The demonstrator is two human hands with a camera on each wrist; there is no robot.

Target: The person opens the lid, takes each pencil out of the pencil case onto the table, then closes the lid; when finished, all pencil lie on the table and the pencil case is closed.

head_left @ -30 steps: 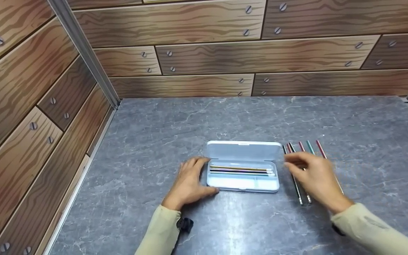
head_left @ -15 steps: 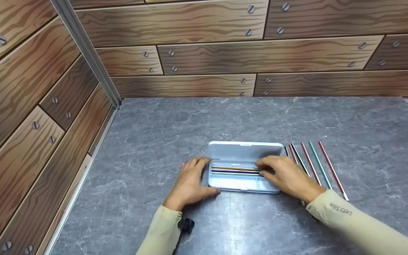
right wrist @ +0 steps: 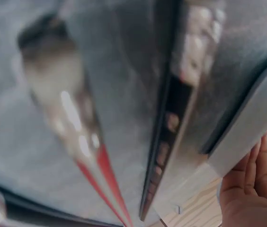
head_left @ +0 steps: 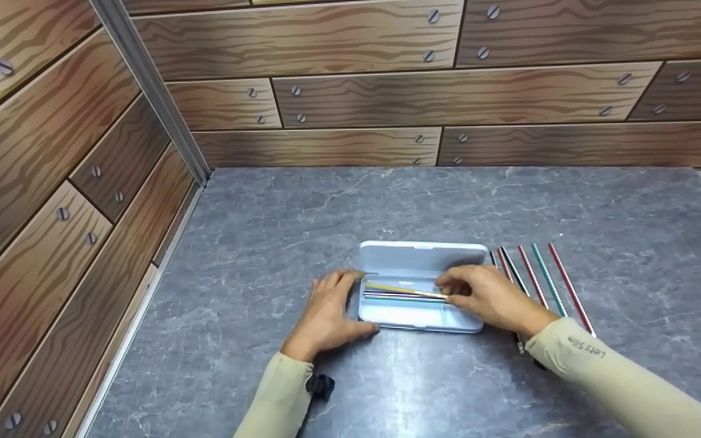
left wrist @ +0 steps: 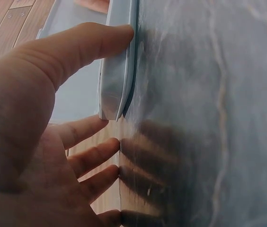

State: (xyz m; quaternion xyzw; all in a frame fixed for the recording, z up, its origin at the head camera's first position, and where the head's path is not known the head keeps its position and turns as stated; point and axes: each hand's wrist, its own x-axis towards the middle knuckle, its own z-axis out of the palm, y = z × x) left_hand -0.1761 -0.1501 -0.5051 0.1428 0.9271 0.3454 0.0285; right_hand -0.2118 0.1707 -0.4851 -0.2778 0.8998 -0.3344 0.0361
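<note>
In the head view an open pale pencil case [head_left: 408,316] lies on the table, lid tilted back. Several pencils, one of them teal [head_left: 405,298], lie lengthwise inside. My left hand [head_left: 325,316] holds the case's left end, thumb [left wrist: 110,40] against the front wall and a finger by the back corner. Over the right part of the case, my right hand [head_left: 490,298] pinches the right end of a yellow pencil [head_left: 390,288], which slants across the others. The fingers hide that end. In the right wrist view, the right hand [right wrist: 254,184] shows at the right edge.
Right of the case lie several loose pencils, including a red pencil [head_left: 569,286], a teal pencil [head_left: 549,280] and a black pencil [head_left: 516,271]; the right forearm covers some lower ends. Wood-patterned panels [head_left: 350,103] bound the grey marbled table [head_left: 277,219] at the back and left.
My right hand has moved left from over the loose pencils to the case. The yellow pencil, level with the others half a second ago, now slants. My left hand stays on the case.
</note>
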